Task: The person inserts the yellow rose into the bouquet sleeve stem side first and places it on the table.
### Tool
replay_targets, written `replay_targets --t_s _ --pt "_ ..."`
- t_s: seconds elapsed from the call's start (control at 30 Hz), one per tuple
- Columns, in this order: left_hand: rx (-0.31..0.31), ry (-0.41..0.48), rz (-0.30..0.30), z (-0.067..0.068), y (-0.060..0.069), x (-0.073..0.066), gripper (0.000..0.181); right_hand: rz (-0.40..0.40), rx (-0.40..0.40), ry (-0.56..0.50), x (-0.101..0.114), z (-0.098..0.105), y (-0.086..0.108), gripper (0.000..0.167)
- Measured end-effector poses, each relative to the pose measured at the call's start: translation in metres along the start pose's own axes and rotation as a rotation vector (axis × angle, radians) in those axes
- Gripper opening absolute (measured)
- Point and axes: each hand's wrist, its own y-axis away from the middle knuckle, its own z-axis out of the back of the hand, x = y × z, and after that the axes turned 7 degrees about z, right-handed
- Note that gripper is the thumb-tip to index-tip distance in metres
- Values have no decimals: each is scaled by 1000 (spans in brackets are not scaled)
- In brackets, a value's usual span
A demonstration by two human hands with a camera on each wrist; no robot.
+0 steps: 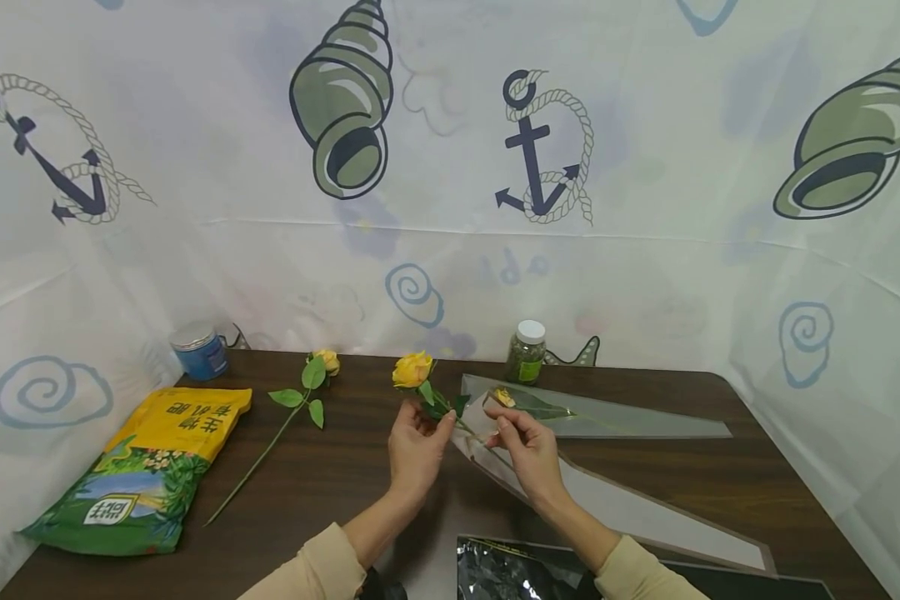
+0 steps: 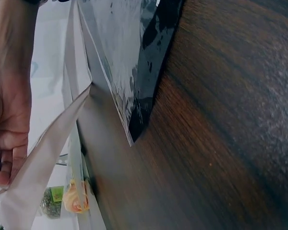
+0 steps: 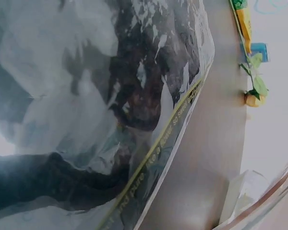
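Shell-and-anchor cloth point(image 1: 450, 283) backs a dark wood-grain surface point(image 1: 337, 483). At centre frame, the left hand point(image 1: 416, 450) has its fingers round the stem of a yellow rose point(image 1: 412, 369), beside a pale-edged sleeve point(image 1: 660, 518); the right hand point(image 1: 531, 461) has bent fingers, their grasp impossible to tell. Probably light, the rose is best held by its slim stem, sparing likely delicate petals. Its bloom is ruffled, its leaves green.

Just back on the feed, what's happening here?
A person's left hand holds a yellow rose just below the bloom, while the right hand pinches the open end of a pale sleeve. The stem reaches the sleeve's mouth. Behind, another rose lies in a clear sleeve; a third lies unwrapped on the left.
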Motion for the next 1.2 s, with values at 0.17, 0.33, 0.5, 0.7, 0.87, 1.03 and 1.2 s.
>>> replay_targets --t_s 0.17,0.33,0.5,0.7,0.87,1.03,1.2 --pt "33 -64 -25 -2 1 0 27 -7 7 22 2 -2 -2 21" --pt "41 -39 -4 0 0 1 30 -22 20 38 2 -2 -2 20" --pt "43 57 26 1 0 1 27 -19 23 35 4 -2 -3 19" --pt "32 46 30 1 -1 -3 23 -2 16 55 6 -1 -4 19" --pt "24 -67 -20 1 -1 -5 23 5 23 74 8 -1 -5 19" --pt "44 -199 -15 1 0 -4 23 3 35 92 10 -1 -6 19" --pt "84 -210 65 -1 1 -1 27 -18 33 104 11 -2 -7 20"
